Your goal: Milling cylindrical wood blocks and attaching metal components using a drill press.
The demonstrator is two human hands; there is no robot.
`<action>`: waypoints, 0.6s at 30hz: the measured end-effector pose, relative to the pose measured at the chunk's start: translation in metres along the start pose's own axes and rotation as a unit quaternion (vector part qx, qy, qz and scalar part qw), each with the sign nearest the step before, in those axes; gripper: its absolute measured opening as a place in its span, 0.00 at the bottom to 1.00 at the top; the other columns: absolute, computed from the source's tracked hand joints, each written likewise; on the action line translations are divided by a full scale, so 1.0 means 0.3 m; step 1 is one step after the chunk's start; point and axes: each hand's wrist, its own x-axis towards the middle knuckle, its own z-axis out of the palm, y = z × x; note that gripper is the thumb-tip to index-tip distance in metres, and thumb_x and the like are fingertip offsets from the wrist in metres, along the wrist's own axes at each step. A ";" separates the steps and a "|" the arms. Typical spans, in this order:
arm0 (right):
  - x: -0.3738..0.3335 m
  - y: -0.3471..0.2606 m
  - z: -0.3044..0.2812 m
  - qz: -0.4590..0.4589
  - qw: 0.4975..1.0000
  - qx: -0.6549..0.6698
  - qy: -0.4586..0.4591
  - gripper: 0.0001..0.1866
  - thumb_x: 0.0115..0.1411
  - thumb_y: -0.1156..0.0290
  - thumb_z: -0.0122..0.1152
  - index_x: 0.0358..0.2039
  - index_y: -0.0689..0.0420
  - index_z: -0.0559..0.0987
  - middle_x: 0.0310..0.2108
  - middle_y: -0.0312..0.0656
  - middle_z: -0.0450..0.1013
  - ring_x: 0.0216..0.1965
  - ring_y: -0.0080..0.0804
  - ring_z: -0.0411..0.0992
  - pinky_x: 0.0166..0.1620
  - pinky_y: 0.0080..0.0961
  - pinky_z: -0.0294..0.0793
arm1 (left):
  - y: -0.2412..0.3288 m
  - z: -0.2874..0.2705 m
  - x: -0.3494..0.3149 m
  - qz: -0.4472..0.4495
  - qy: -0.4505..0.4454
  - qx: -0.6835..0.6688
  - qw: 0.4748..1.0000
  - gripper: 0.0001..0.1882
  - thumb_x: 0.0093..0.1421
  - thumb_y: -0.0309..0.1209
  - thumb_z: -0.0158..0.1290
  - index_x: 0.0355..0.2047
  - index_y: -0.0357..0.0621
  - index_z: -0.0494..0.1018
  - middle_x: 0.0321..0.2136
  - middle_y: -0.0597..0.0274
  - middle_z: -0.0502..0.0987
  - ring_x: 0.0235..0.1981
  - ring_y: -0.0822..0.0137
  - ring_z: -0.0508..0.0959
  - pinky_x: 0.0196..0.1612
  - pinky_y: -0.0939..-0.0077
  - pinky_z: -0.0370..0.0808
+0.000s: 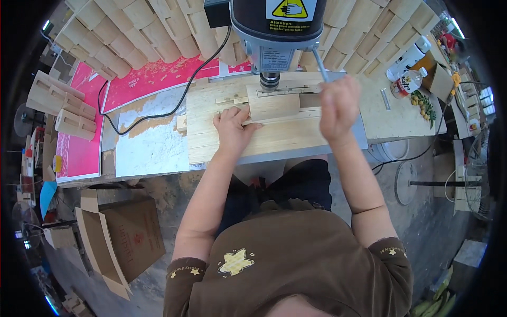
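Observation:
A drill press (275, 50) stands over the bench, its chuck (269, 80) down close to a pale wooden block (274, 107). That block has a curved face and a slot along its far side; the bit's tip is hard to make out. My left hand (232, 130) holds the block's left end, with fingers bent against it and the thumb stretched along the front. The block lies against wooden strips on a wooden board (211, 150). My right hand (338, 108) is closed around the press's feed lever (320, 64), to the right of the block.
Rows of slotted wooden blocks (132, 31) line the back, with a smaller stack (66, 103) at left. A black cable (182, 100) crosses the bench. Bottles (409, 82) and small round fruits (422, 105) sit at right. An open carton (129, 238) stands on the floor.

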 end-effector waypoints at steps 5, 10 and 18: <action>0.408 -0.016 -0.019 0.187 0.981 0.033 -0.029 0.19 0.65 0.60 0.43 0.31 0.63 0.75 0.20 0.42 0.68 0.27 0.27 0.66 0.35 0.22 0.64 | 0.006 -0.028 -0.007 -0.039 -0.025 -0.015 0.999 0.24 0.38 0.39 0.66 0.38 0.50 0.77 0.26 0.69 0.72 0.36 0.64 0.70 0.48 0.58 0.55; 0.532 0.122 0.083 0.253 0.958 0.120 -0.065 0.21 0.58 0.59 0.46 0.24 0.67 0.75 0.21 0.51 0.72 0.24 0.40 0.71 0.29 0.32 0.67 | 0.041 -0.019 0.015 -0.082 -0.040 -0.075 0.993 0.24 0.36 0.39 0.67 0.36 0.49 0.77 0.29 0.68 0.72 0.36 0.66 0.71 0.49 0.60 0.53; -0.091 0.187 0.043 0.148 0.919 -0.006 -0.364 0.15 0.60 0.61 0.51 0.39 0.59 0.74 0.36 0.48 0.73 0.41 0.43 0.69 0.43 0.35 0.67 | 0.016 -0.008 0.005 -0.053 0.017 -0.089 0.994 0.22 0.36 0.35 0.67 0.33 0.44 0.77 0.31 0.66 0.72 0.34 0.67 0.72 0.47 0.64 0.59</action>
